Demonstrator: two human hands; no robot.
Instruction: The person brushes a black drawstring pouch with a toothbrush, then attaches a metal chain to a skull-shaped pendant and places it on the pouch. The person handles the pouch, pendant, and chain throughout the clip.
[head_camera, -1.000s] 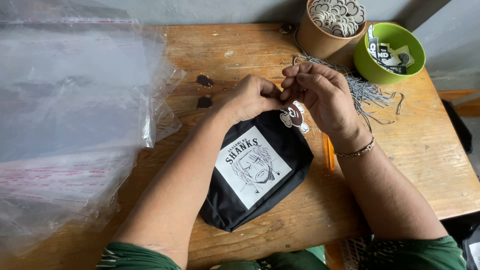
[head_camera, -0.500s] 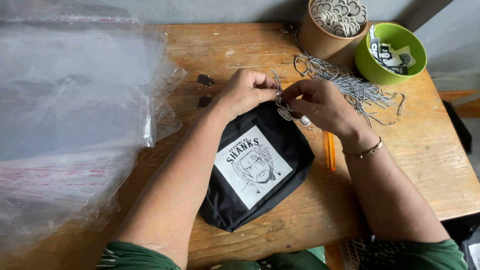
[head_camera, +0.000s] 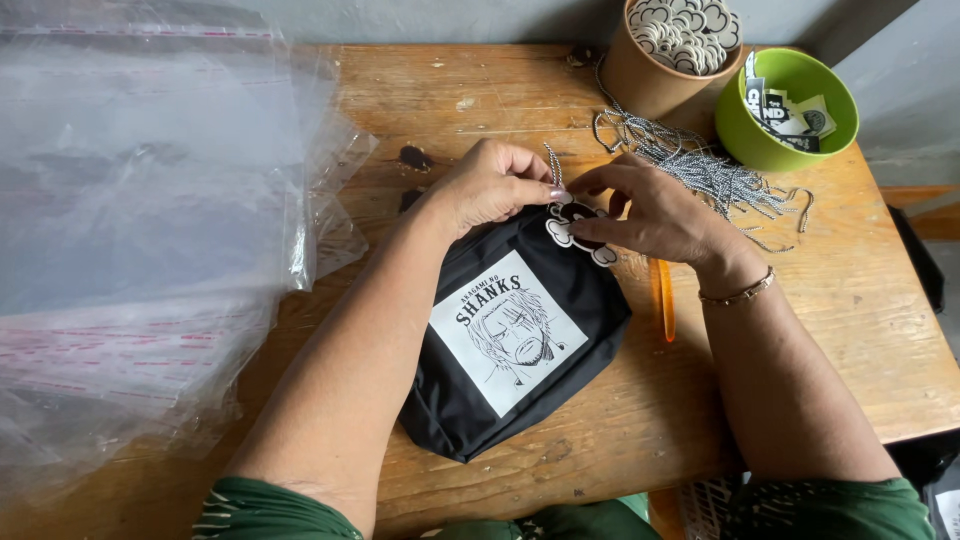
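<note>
Head view: left hand (head_camera: 490, 185) and right hand (head_camera: 655, 215), fingers pinching white cloud-shaped paper tag (head_camera: 578, 232) and twisted string (head_camera: 553, 165), atop black fabric pouch (head_camera: 515, 340) on wooden counter (head_camera: 830, 300).

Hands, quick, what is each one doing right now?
Left hand: closed, pinching the twisted cord at the black pouch top.
Right hand: closed on the cloud-shaped tag.

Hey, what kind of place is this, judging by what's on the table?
Probably a small packing or craft workbench: a wooden table holds a stack of clear plastic bags, a tub of die-cut tags and a pile of strings, beside a black pouch.
</note>
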